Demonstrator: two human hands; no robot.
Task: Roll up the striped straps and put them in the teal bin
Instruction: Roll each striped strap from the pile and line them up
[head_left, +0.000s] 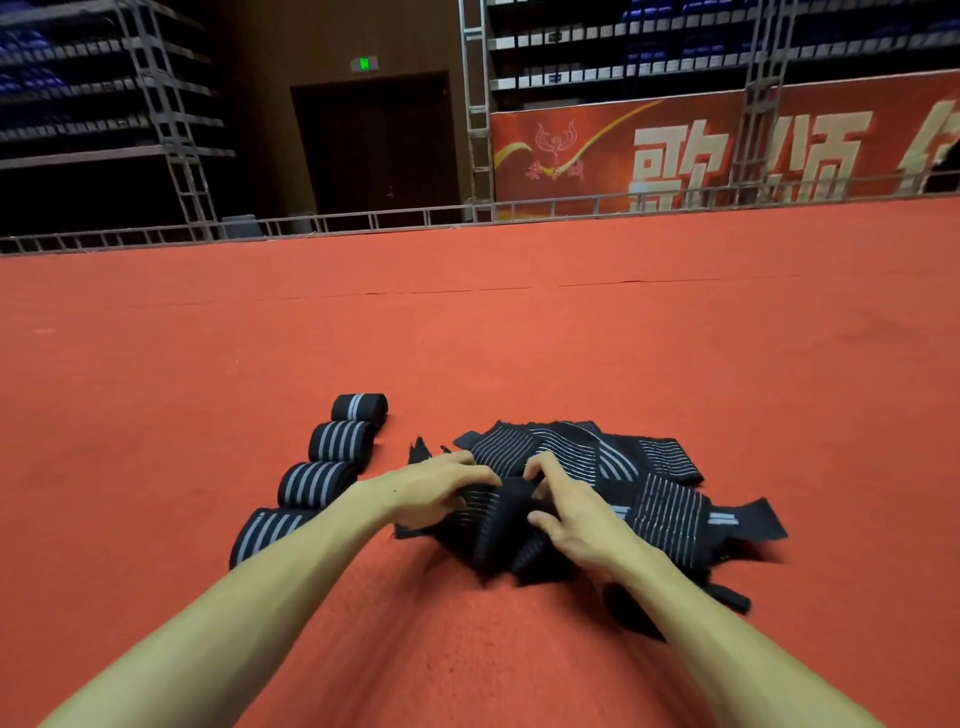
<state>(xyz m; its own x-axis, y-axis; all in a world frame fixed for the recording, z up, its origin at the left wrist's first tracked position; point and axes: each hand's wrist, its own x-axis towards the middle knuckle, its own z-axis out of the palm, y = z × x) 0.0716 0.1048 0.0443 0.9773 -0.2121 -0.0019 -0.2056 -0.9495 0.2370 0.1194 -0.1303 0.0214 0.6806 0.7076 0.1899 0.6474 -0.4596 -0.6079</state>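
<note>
1 strap (511, 501) gripped between left hand (434, 493) and right hand (579, 527), atop loose pile (670, 512).

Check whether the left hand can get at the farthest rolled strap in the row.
Probably yes. The farthest rolled strap lies on bare carpet just beyond the left hand, with nothing between them. That hand now holds a loose strap, so it must let go first.

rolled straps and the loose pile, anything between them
Head view: only bare carpet between the rolls and the pile, except where the left forearm crosses.
</note>
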